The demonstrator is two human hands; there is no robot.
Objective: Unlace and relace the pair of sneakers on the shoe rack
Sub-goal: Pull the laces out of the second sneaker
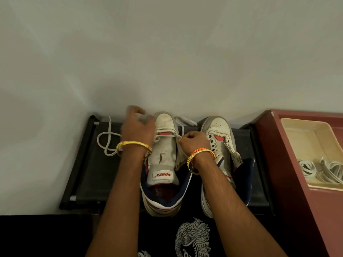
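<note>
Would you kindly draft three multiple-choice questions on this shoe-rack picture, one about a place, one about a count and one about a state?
1. Where does the loose lace lie?
A. on the rack, left of the sneakers
B. inside the right sneaker
C. on the floor

2. How many sneakers stand on the rack?
A. one
B. two
C. three

3. What is the right hand doing?
A. resting flat on the wall
B. hanging idle
C. pinching the lace at the left sneaker

Answers: 1 A, it coils on the black rack beside the left hand; 2 B, a pair stands side by side; 3 C, its fingers curl round the lace near the eyelets.
</note>
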